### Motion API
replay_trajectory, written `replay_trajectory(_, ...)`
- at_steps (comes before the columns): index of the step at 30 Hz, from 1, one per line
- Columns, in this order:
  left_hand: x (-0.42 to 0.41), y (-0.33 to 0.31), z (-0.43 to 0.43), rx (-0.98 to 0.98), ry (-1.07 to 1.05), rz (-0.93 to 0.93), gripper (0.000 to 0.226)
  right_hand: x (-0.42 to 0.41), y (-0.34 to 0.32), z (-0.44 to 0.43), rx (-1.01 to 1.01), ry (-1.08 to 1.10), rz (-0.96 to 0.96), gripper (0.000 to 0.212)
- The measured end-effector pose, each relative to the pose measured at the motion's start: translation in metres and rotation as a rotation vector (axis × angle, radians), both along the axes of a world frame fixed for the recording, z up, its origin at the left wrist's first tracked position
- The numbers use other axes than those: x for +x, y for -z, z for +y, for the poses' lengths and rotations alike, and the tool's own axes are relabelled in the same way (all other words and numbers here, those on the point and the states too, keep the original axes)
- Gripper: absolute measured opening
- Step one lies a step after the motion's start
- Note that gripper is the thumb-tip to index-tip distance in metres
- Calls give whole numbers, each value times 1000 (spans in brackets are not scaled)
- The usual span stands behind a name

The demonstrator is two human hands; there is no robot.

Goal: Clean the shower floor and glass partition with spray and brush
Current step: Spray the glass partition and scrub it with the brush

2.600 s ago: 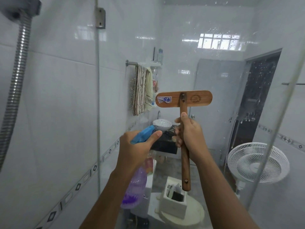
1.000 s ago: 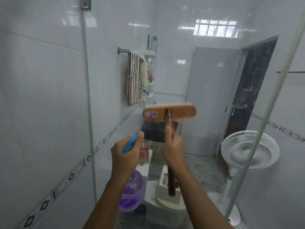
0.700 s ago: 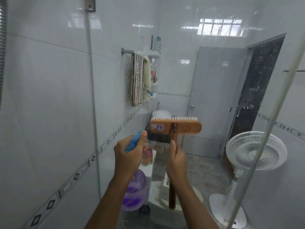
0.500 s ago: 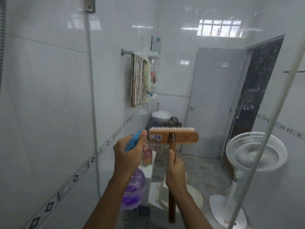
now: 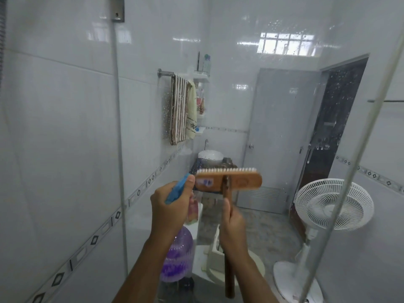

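- Currently a person stands in a shower stall facing the glass partition [image 5: 251, 106], seen from a head camera looking down both forearms.
- The right grip [image 5: 232, 226] is clenched round the wooden handle of a long brush [image 5: 228, 181], thumb lying up the shaft. The brush head is level and slightly blurred, with its white bristles turned away toward the glass. Whether they touch the pane cannot be told.
- The left grip [image 5: 169, 206] is wrapped round the neck of a spray bottle [image 5: 177, 256], thumb beside the blue trigger head. The purple body hangs below the wrist, just left of the brush head.
- This looks like the partition-scrubbing step. The shower floor is out of view.
- The next move likely calls for bristles pressed flat on the pane and worked across the spotted areas, with the nozzle aimed at the glass and not the brush.
- The glass is clear and beaded with droplets, plainest against the towel and the dark doorway. A metal bracket [image 5: 118, 7] sits at the top of its left edge.
- Glossy white tiled wall [image 5: 54, 127] carries a patterned border strip.
- Beyond the glass are a striped towel [image 5: 179, 110] on a rail, a shelf [image 5: 202, 75] of bottles, a basin [image 5: 210, 157], a grey door [image 5: 282, 136] and a white pedestal fan [image 5: 334, 204].
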State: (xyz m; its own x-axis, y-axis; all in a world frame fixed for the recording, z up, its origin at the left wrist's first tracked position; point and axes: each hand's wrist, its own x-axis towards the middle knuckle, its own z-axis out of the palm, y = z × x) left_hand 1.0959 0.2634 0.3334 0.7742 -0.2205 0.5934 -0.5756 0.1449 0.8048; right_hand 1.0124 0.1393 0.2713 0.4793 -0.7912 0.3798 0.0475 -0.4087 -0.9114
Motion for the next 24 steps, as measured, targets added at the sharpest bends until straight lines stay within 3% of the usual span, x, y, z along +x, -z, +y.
replay_trajectory(4,-1,0,-5,1,28,2,47,-13,8,-3,12,-7,41,52)
replay_trajectory(9,-14,-1,-22,9,86,10,45,-35,-107,-39,-118,93,-109,44)
replay_trajectory(14,-40,-4,-46,12,143,-29,36,-74,-202,-78,-69,73,-164,49)
replay_trajectory(19,-72,-12,-88,19,247,-2,21,-112,-192,-98,-24,75,-145,49)
replay_trajectory(24,-88,-20,-117,72,191,-42,19,-133,-171,-118,-35,109,-125,49)
